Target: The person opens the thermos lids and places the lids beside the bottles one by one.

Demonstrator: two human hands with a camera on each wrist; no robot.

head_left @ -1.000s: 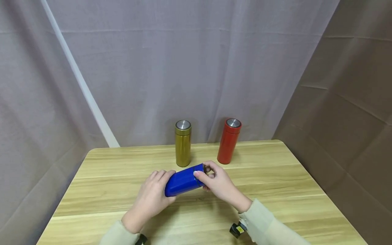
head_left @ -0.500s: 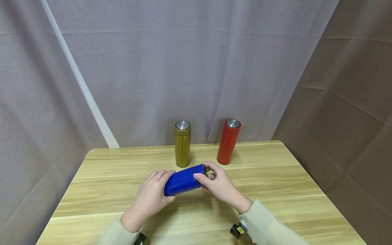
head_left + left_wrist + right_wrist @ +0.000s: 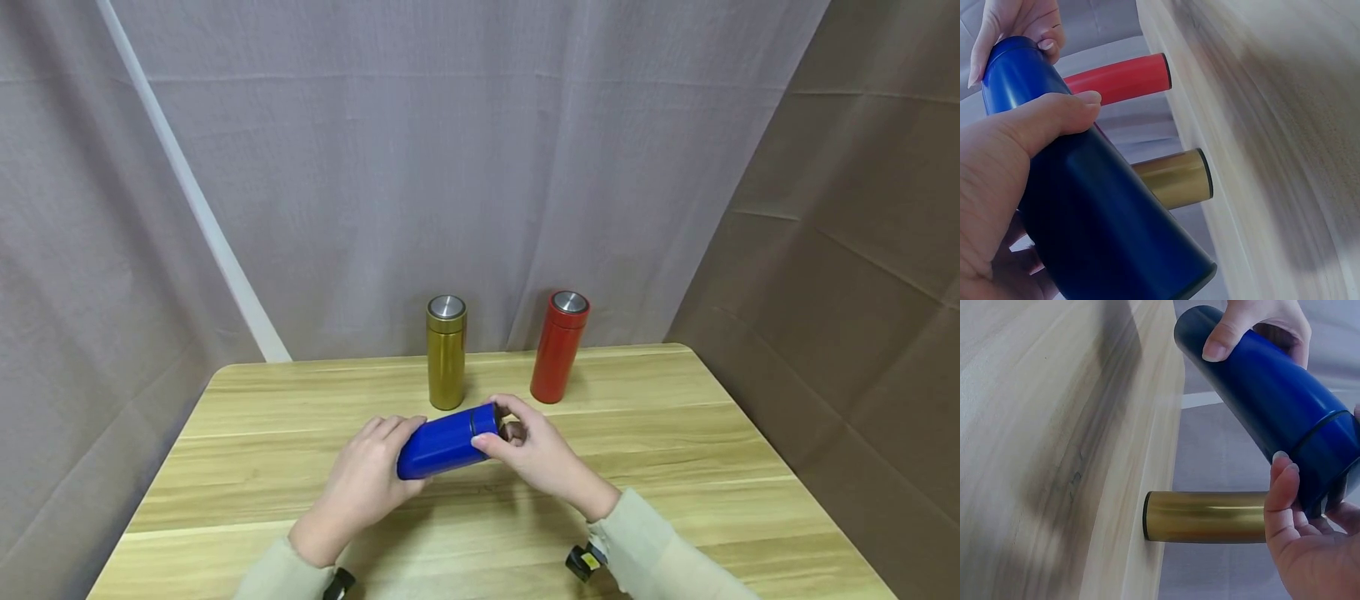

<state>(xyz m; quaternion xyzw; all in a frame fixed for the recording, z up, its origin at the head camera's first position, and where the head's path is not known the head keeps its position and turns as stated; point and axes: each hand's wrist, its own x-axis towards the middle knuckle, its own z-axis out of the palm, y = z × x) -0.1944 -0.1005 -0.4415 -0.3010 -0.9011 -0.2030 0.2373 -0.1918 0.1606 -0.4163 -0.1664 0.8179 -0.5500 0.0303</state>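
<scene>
A blue thermos bottle [image 3: 441,443] is held tilted above the table, its lid end up and to the right. My left hand [image 3: 367,475] grips the lower body; in the left wrist view its thumb lies across the blue side. With thumb and fingers my right hand [image 3: 540,450] holds the blue lid [image 3: 1325,464], and a dark seam shows between lid and body in the right wrist view. The lid's end face is mostly hidden by the right fingers. Behind the hands, a gold thermos [image 3: 446,358] and a red thermos [image 3: 558,350] stand upright with silver-topped lids.
The wooden table [image 3: 247,467] spreads beneath both hands, and its far edge runs just behind the two standing bottles. A grey curtain [image 3: 375,183] hangs at the back, with a brown cloth [image 3: 847,333] along the right side.
The right thumb and fingers have shifted slightly around the lid, the thumb going lower. The blue bottle and left hand have drifted a little left. The gold and red bottles stay in place.
</scene>
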